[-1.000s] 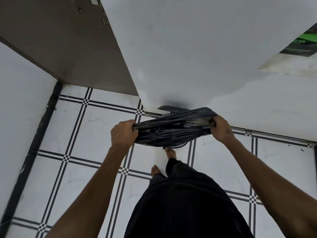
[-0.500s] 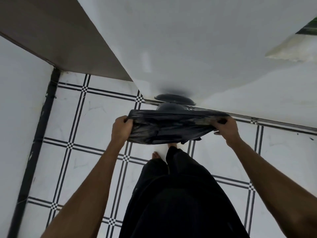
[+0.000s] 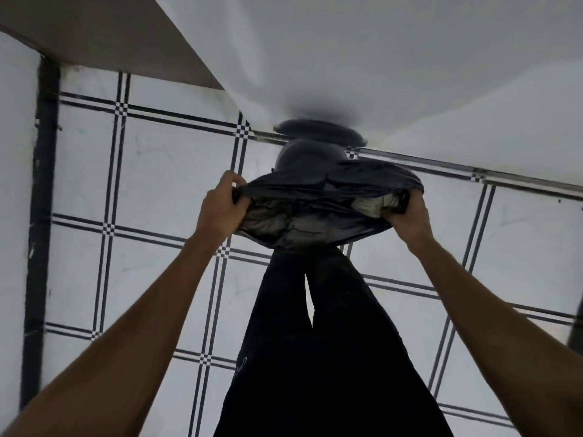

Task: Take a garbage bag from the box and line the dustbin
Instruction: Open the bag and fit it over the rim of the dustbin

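At frame centre, the garbage bag (image 3: 318,212) is gripped at both ends by the left hand (image 3: 220,209) and right hand (image 3: 407,219), fingers clenched; its long axis runs left-right, just below the dustbin (image 3: 310,154).

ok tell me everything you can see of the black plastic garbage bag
The black plastic garbage bag is thin, glossy and crumpled, with grey highlights in its folds. It is stretched sideways in mid-air, with its mouth partly pulled open. The left hand pinches one end of its rim and the right hand grips the other. It hangs above the tiled floor, in front of a dark round object at the foot of the white wall.
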Demonstrator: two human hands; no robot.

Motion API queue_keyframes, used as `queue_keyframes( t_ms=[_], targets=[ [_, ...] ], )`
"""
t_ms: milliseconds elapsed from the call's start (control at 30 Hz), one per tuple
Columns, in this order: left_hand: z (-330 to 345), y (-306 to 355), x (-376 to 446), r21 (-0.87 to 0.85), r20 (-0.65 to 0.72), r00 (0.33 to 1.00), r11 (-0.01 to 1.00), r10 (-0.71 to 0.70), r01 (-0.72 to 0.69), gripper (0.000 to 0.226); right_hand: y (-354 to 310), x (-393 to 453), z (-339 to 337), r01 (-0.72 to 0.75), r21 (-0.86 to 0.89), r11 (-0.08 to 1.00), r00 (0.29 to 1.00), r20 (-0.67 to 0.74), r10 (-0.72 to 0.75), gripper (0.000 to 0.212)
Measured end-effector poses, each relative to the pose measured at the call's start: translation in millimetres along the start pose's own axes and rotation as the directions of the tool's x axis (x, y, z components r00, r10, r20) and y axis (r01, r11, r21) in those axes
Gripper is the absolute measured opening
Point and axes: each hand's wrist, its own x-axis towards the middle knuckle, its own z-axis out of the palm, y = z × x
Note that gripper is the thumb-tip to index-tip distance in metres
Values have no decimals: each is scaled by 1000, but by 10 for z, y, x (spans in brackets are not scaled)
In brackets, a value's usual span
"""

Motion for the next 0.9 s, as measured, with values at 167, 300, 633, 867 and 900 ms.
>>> queue_keyframes(
  t_ms=[167, 300, 633, 867, 900],
  targets=[
    [409, -69, 193, -233, -50, 998, 972, -38, 25, 25, -22, 217, 474, 9, 141, 990, 1000, -6, -8, 64],
    [805, -199, 536, -356, -100, 992, 934, -81, 41, 31, 79, 591, 934, 32, 108, 994, 999, -24, -30, 58],
    [2077, -1222, 1806, -178, -75, 993, 981, -88, 73, 23, 1064, 1912, 1891, 52, -91, 994, 996, -70, -59, 55],
    [2311, -1436, 2104, -373, -200, 975, 928, -91, 10, 31, 1134, 2266, 2156, 160, -73, 984, 971, -167, -170, 46],
    [2301, -1415, 2093, -390, -219, 973, 921, -65, -27, 33, 1104, 2274, 2154, 156, -59, 986, 968, -189, -165, 45]
  ],
)
